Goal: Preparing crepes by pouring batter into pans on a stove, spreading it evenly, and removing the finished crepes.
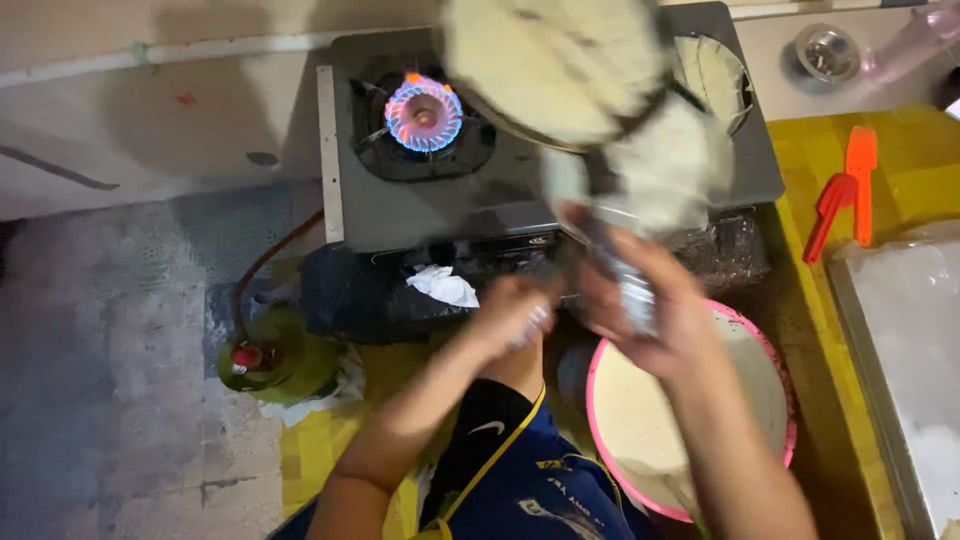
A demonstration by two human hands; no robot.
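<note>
My right hand grips the wrapped handle of a round pan. The pan is lifted and tilted above the stove, its pale underside or contents facing me, all blurred by motion. A whitish cloth hangs around the handle just under the pan. My left hand is curled into a fist right beside the handle's lower end; blur hides whether it holds anything. Below my right hand sits a pink basin of pale batter.
A grey two-burner gas stove has its left burner lit with a blue flame; another pan sits on the right burner. A green gas cylinder stands at lower left. Red and orange spatulas lie right, beside a metal tray.
</note>
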